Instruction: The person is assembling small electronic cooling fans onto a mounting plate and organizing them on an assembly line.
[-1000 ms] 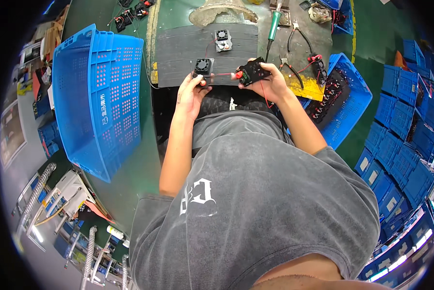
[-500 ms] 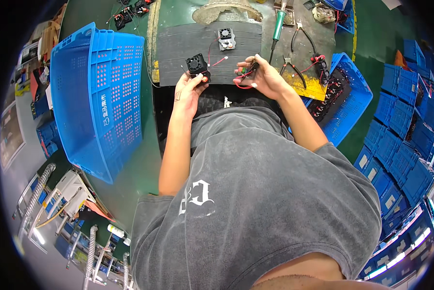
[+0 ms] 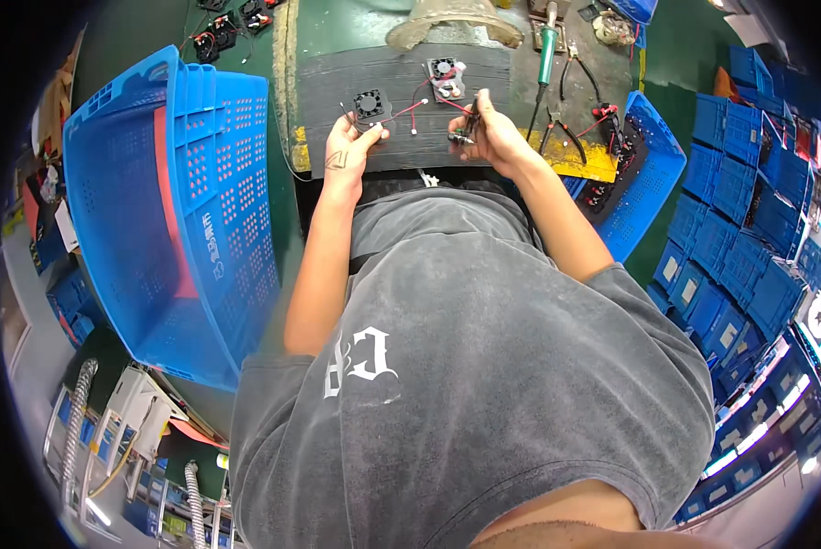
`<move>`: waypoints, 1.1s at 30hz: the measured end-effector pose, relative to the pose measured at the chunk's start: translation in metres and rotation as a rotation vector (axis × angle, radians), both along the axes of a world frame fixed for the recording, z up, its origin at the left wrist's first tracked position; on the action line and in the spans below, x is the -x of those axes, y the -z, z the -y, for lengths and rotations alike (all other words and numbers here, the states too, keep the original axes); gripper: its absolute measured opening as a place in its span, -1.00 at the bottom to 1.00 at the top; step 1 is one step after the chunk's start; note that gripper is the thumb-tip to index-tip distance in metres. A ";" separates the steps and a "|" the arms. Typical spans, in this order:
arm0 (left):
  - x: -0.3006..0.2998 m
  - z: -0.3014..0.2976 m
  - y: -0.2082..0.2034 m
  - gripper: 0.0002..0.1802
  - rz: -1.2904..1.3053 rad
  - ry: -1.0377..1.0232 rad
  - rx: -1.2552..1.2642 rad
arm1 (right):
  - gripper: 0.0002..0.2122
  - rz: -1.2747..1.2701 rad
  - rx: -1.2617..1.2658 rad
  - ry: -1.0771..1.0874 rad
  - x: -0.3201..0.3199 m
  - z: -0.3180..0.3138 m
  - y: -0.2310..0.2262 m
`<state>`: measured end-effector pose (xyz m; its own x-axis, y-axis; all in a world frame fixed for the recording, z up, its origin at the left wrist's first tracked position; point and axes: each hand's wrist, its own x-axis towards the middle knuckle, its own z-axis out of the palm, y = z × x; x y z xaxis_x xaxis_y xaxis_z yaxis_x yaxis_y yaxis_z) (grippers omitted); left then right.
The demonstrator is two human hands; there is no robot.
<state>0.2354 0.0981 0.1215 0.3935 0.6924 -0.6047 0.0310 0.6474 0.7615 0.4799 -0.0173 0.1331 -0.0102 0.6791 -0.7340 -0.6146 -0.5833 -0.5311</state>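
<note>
My left hand (image 3: 348, 157) pinches the near edge of a small black cooling fan (image 3: 369, 103) in a dark frame. Thin red and black wires run from it toward the right, ending in small white plugs (image 3: 415, 131). In my right hand (image 3: 499, 139) is a small dark part with a silvery tip (image 3: 462, 138), its exact kind too small to make out; a red wire passes close to the fingers. A second small fan (image 3: 445, 80) on a pale metal-looking body lies beyond, between the hands, on the black ridged mat (image 3: 323, 78).
A green-handled soldering iron (image 3: 547, 55) rests at the far right, with two pairs of pliers (image 3: 557, 128) nearby. Blue baskets stand left (image 3: 236, 183) and right (image 3: 653, 174), the right one holding dark parts. More fan units (image 3: 216, 38) lie at the far left.
The whole view has shifted slightly. My left hand has moved the fan a little farther over the mat. My right hand has turned, and a silvery tip now shows at its fingers.
</note>
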 end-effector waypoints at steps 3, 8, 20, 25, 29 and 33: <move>0.014 -0.018 0.016 -0.66 -0.025 0.047 -0.023 | -0.53 0.128 0.005 -0.040 0.022 -0.025 -0.005; 0.030 -0.040 0.045 -0.63 0.017 0.032 0.002 | -0.48 0.167 0.132 0.002 0.057 -0.070 0.014; 0.036 -0.053 0.065 -0.44 -0.023 -0.031 -0.039 | -0.37 0.453 0.183 -0.167 0.101 -0.132 0.049; 0.038 -0.055 0.061 -0.40 0.000 -0.060 -0.002 | -0.40 0.601 0.211 -0.257 0.103 -0.134 0.045; 0.037 -0.056 0.060 -0.41 0.010 -0.059 0.002 | -0.50 0.583 0.167 -0.299 0.098 -0.131 0.056; 0.041 -0.058 0.062 -0.43 0.039 -0.033 0.009 | -0.57 0.540 0.101 -0.315 0.097 -0.127 0.062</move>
